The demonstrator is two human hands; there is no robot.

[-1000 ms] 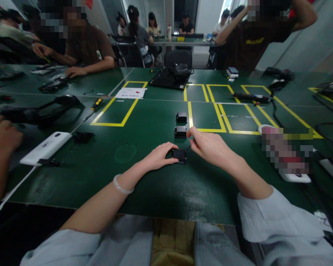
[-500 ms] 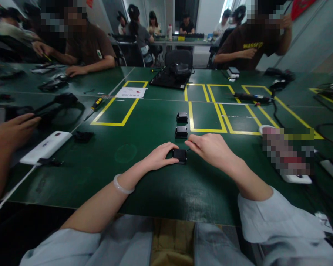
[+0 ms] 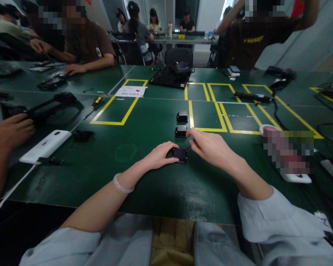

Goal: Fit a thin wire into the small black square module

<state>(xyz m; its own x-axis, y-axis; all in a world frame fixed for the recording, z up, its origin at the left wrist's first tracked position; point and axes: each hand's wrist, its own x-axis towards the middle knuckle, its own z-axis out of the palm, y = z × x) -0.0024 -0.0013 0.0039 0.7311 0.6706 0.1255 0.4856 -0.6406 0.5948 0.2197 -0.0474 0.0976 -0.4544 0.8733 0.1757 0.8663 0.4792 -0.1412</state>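
Note:
My left hand (image 3: 161, 155) grips a small black box (image 3: 180, 155) on the table, thumb along its near side and fingers along its far left side. To the right of it, my right hand (image 3: 209, 145) is closed with thumb and forefinger pinched. A thin dark rod (image 3: 188, 147) runs from those fingers toward the box's right edge; its kind is too small to make out. Beyond lie two similar black boxes, the nearer box (image 3: 181, 130) close to my right fingertips and the farther box (image 3: 182, 116) behind it.
The green table (image 3: 152, 192) carries yellow tape rectangles, a paper label (image 3: 131, 91) and a yellow-black screwdriver (image 3: 96, 102). A white power strip (image 3: 46, 146) lies left, beside another person's hand (image 3: 16, 127). A black tray (image 3: 166, 78) stands farther back. Several people sit around.
My right hand has shifted slightly, its pinched fingertips now a little farther away, and more of the thin rod shows. My left hand and the box stay put. The person across has raised their arms.

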